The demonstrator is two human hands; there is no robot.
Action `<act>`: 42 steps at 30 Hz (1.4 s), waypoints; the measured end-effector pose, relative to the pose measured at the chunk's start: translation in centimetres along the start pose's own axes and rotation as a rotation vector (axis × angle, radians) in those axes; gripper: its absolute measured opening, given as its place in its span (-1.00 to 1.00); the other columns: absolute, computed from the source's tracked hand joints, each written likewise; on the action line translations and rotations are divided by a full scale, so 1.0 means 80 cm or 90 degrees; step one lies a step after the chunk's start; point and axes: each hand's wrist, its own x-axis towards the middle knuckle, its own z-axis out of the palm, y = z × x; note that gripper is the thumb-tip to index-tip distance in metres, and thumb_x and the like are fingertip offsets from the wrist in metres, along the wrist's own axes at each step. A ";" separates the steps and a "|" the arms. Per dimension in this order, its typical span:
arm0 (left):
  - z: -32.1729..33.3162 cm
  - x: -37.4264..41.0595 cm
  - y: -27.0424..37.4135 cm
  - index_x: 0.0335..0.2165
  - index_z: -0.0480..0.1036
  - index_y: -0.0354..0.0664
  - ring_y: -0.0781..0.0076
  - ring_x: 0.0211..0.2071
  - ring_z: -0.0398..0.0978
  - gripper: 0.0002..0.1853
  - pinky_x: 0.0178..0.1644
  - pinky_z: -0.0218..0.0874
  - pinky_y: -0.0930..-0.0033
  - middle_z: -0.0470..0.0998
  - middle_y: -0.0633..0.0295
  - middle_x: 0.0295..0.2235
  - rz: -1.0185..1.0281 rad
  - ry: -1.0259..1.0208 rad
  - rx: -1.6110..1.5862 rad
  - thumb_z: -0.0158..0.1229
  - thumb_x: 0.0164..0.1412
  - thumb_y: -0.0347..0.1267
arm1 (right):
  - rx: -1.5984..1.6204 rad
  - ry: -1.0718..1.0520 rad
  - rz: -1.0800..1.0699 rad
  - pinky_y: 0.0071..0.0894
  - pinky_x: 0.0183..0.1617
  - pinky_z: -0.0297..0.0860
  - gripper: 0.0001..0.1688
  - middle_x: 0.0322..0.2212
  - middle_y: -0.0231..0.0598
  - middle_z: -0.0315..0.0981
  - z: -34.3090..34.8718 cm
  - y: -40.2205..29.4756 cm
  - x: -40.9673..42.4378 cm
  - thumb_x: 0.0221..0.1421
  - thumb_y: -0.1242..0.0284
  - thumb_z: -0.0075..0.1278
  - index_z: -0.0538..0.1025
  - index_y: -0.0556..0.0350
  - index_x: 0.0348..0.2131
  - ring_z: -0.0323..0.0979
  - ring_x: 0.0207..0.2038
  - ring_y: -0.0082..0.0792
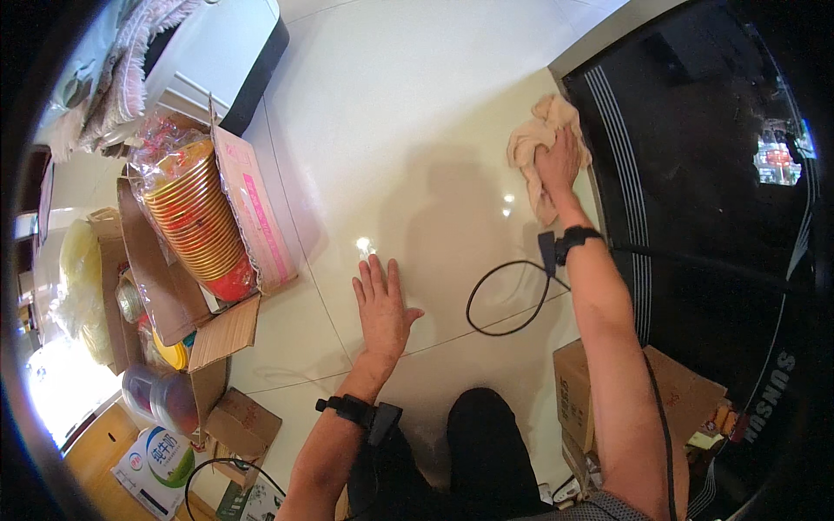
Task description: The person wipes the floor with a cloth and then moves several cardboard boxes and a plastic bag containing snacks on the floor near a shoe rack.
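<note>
My right hand presses on a crumpled beige cloth, which lies on the glossy tiled floor beside the lower edge of a black glossy panel. Part of the cloth is hidden beneath the palm. My left hand rests palm down near the middle of the floor, fingers apart, holding nothing. Each wrist wears a black strap with a small device, and a black cable loops from the right one.
At left, an open cardboard box holds a stack of red and gold bowls. Clear plastic jars and a milk carton stand lower left. Another cardboard box sits by my right forearm. A white, black-edged object is upper left.
</note>
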 end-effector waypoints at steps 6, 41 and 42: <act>0.003 0.002 -0.001 0.25 0.02 -0.22 -0.25 0.31 -0.14 0.19 0.32 -0.21 -0.22 -0.09 -0.22 0.29 0.003 0.024 0.009 0.53 -0.33 -0.27 | 0.061 -0.158 -0.228 -0.07 0.33 0.02 -0.34 0.14 0.05 0.23 0.000 -0.095 0.029 -0.09 0.48 -0.01 0.34 0.27 0.08 0.11 0.24 0.03; 0.010 0.096 0.131 0.25 0.03 -0.22 -0.09 0.32 -0.08 0.14 0.36 -0.18 -0.04 -0.02 -0.14 0.29 0.223 -0.038 -0.073 0.51 -0.26 -0.24 | -0.012 -0.210 -0.071 0.02 0.38 -0.12 -0.25 0.26 0.28 -0.09 -0.068 -0.038 -0.094 -0.10 0.45 0.11 0.24 0.42 0.07 -0.11 0.32 0.20; 0.014 0.109 0.143 0.25 0.02 -0.22 -0.08 0.33 -0.09 0.15 0.36 -0.18 -0.04 -0.02 -0.13 0.29 0.233 -0.044 -0.070 0.51 -0.26 -0.23 | -0.012 -0.219 -0.079 0.02 0.38 -0.12 -0.24 0.27 0.28 -0.10 -0.061 -0.032 -0.075 -0.09 0.43 0.12 0.24 0.41 0.08 -0.12 0.32 0.20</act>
